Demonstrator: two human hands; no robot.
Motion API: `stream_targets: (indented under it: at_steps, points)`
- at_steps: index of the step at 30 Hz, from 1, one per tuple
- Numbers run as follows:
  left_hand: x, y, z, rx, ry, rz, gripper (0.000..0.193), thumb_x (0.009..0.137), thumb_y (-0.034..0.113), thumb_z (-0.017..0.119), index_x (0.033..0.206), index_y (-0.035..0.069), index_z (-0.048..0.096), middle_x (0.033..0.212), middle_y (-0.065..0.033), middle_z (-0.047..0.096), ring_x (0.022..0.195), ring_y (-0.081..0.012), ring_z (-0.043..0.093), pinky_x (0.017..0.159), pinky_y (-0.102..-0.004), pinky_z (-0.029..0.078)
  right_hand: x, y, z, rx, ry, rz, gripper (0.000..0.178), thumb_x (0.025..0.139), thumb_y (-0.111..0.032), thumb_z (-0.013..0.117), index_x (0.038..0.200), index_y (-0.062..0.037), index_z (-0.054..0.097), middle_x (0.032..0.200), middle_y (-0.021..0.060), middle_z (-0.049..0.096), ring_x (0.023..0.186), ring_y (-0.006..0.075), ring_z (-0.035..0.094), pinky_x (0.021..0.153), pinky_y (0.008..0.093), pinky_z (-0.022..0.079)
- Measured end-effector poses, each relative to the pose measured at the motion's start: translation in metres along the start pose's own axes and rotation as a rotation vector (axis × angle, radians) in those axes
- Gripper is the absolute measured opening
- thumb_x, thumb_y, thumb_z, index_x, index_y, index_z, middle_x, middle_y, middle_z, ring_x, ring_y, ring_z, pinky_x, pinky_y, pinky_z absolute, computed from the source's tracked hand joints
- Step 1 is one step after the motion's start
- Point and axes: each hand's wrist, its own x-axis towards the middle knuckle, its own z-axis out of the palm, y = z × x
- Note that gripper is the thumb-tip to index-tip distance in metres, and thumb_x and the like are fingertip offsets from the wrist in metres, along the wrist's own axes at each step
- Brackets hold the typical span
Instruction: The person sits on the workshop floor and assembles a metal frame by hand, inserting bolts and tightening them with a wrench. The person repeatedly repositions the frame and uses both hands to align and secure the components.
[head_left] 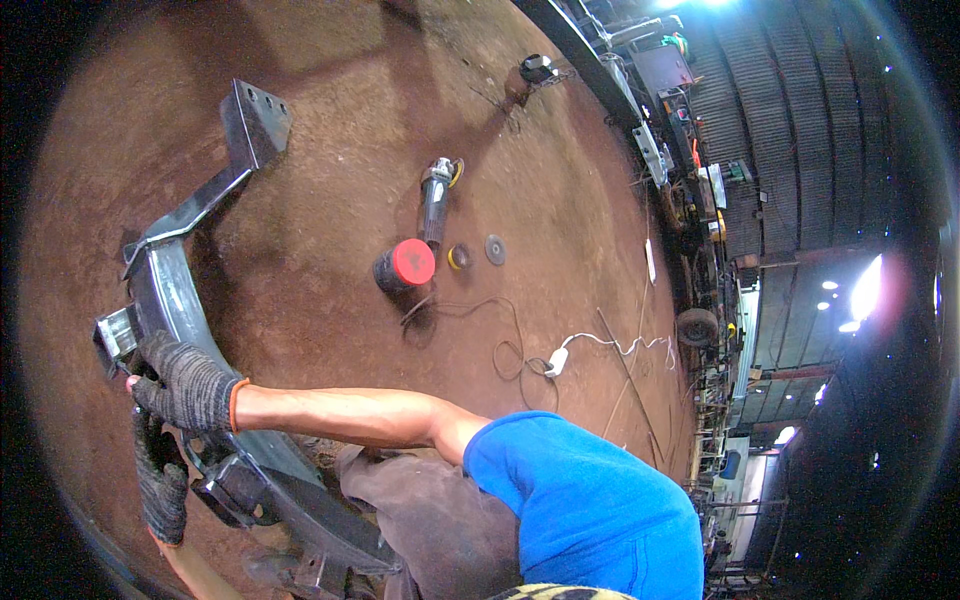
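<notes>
A long bent frame of dark metal [172, 285] lies across the left of the view, with a holed end plate [258, 120] and a box-shaped bracket [118, 332] on its outer side. Both my hands wear grey knit gloves with orange cuffs. My right hand [188, 382] rests over the frame just below that bracket, its fingers bent; one bare fingertip shows. Close beneath it, at the outer side of the frame, is my left hand [162, 475] with curled fingers. The two hands meet there, and whatever they grip is hidden. Below them another dark bracket [235, 490] joins the frame.
On the brown floor stand an angle grinder [436, 200] and a dark can with a red top [412, 262]. Near them are a grey disc [495, 249] and a yellow-and-black disc [459, 257]. A white socket [556, 362] joins loose cords. A tyre [697, 327] sits farther right.
</notes>
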Motion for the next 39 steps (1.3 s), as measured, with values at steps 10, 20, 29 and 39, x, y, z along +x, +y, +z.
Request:
stream_targets:
  at_steps: [10,20,29,39]
  points:
    - [0.0,0.007,0.003,0.014,-0.013,0.073,0.084,0.084,0.04,0.068,0.147,0.003,0.027,0.147,-0.0144,0.037,0.136,-0.0264,0.035,0.113,-0.0369,0.025,0.001,-0.007,-0.003,0.051,-0.032,0.055,0.033,0.088,-0.029,0.059,0.1,0.0014,0.057,0.093,0.0271,0.059,0.089,0.0434,0.059,0.079,0.047,0.047]
    - [0.002,-0.003,0.0,0.037,-0.004,0.082,0.06,0.092,0.014,0.051,0.146,0.003,0.029,0.145,-0.0147,0.04,0.135,-0.026,0.037,0.113,-0.0366,0.025,0.0,-0.005,-0.002,0.036,-0.005,0.011,0.034,0.088,-0.03,0.058,0.099,0.0019,0.056,0.093,0.0275,0.059,0.088,0.0433,0.059,0.079,0.0471,0.047]
    - [-0.001,0.008,0.006,-0.03,0.026,0.03,0.089,0.08,0.045,0.068,0.147,0.003,0.028,0.148,-0.0129,0.036,0.137,-0.0255,0.033,0.114,-0.0367,0.023,0.002,-0.001,0.002,0.002,-0.025,0.015,0.035,0.088,-0.031,0.058,0.1,0.0026,0.056,0.092,0.0273,0.058,0.087,0.0438,0.058,0.079,0.0473,0.047]
    - [0.0,0.01,0.003,0.049,-0.007,0.042,0.09,0.082,0.049,0.067,0.148,0.003,0.027,0.148,-0.0135,0.035,0.137,-0.026,0.033,0.114,-0.0373,0.024,0.001,0.001,0.002,-0.018,-0.014,-0.021,0.034,0.089,-0.03,0.058,0.101,0.0016,0.056,0.093,0.0266,0.058,0.087,0.0433,0.057,0.078,0.0465,0.046]
